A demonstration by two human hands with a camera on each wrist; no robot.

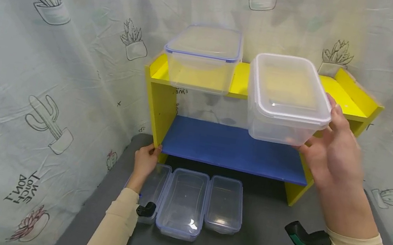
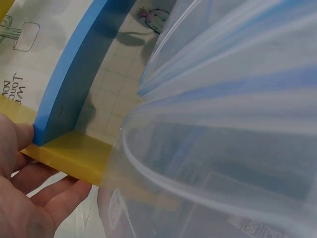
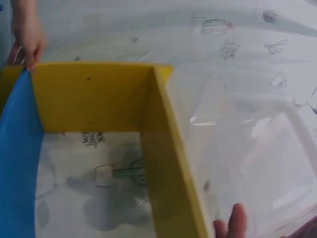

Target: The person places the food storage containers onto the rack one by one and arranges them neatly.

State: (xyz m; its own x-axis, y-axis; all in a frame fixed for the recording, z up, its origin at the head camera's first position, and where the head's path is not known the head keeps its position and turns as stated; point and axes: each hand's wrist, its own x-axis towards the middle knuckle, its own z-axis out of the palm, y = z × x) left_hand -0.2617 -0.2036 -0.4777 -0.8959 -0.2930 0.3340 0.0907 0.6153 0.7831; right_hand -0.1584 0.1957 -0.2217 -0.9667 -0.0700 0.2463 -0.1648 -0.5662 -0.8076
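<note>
My right hand (image 1: 338, 155) holds a clear plastic food container (image 1: 286, 89) with a white-rimmed lid by its right side, raised in front of the shelf's top. In the right wrist view, the container (image 3: 277, 163) shows pale and blurred, with a few fingertips (image 3: 237, 218) beside it. My left hand (image 1: 146, 159) grips the left side panel of a yellow and blue shelf unit (image 1: 156, 107), where the blue board (image 1: 231, 145) meets it. In the left wrist view, the thumb lies at the board's front corner and the fingers reach round the yellow panel (image 2: 86, 153).
A larger clear container (image 1: 200, 71) with a blue-rimmed lid stands on the shelf's top left. Below, on the grey surface (image 1: 258, 243), sit a left container (image 1: 155, 184), a middle one (image 1: 184, 202) and a right one (image 1: 225, 204). Cactus-print cloth (image 1: 53, 74) hangs behind and beside.
</note>
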